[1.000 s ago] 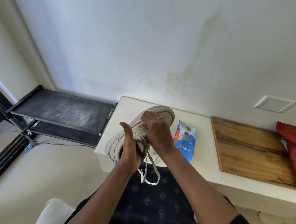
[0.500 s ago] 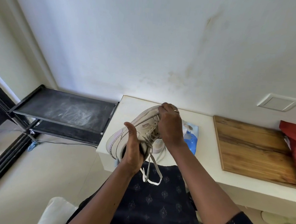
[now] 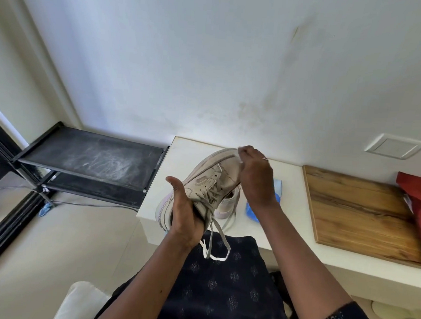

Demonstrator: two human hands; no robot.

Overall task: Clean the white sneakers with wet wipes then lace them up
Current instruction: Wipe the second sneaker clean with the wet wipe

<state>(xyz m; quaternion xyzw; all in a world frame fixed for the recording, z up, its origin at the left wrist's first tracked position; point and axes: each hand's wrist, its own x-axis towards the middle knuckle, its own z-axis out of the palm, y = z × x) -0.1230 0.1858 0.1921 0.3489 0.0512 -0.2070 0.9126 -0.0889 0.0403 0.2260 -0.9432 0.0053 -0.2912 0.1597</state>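
White sneaker [image 3: 211,176] is being held up over the table's [image 3: 188,153] left end, toe pointing away. Left hand [image 3: 187,214] is gripping its heel collar. Right hand [image 3: 255,176] is curling its fingers at the toe, pinching what looks like a wet wipe [image 3: 239,150], blurred. Likely best: bracing firmly, wiping along seams, minding the dangling laces [image 3: 215,235]. Wipes pack [image 3: 250,209] is mostly hidden; no writing is showing legibly.
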